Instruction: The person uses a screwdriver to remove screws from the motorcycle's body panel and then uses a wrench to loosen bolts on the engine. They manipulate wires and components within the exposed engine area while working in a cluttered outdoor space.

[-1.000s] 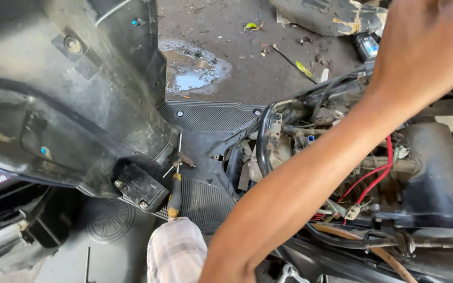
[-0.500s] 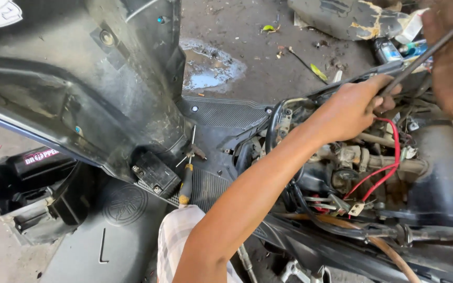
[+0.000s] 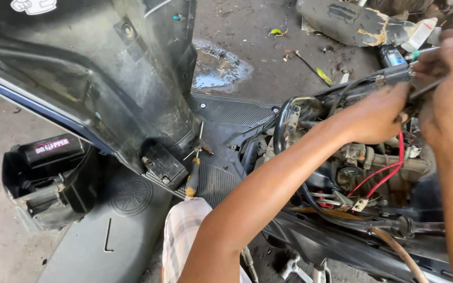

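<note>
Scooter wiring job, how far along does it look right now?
Done: the body panels are off and the engine bay lies exposed. In hand: both the left hand and the right hand grip the black cable at the frame top. Left: red wires hang loose and the screwdriver lies on the footboard.

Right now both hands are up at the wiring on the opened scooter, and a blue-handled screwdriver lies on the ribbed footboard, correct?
Not quite: the head view shows the screwdriver has a yellow-orange handle, not blue. The rest holds: the left hand and right hand are up at the wiring, and the tool lies on the ribbed footboard.
</note>
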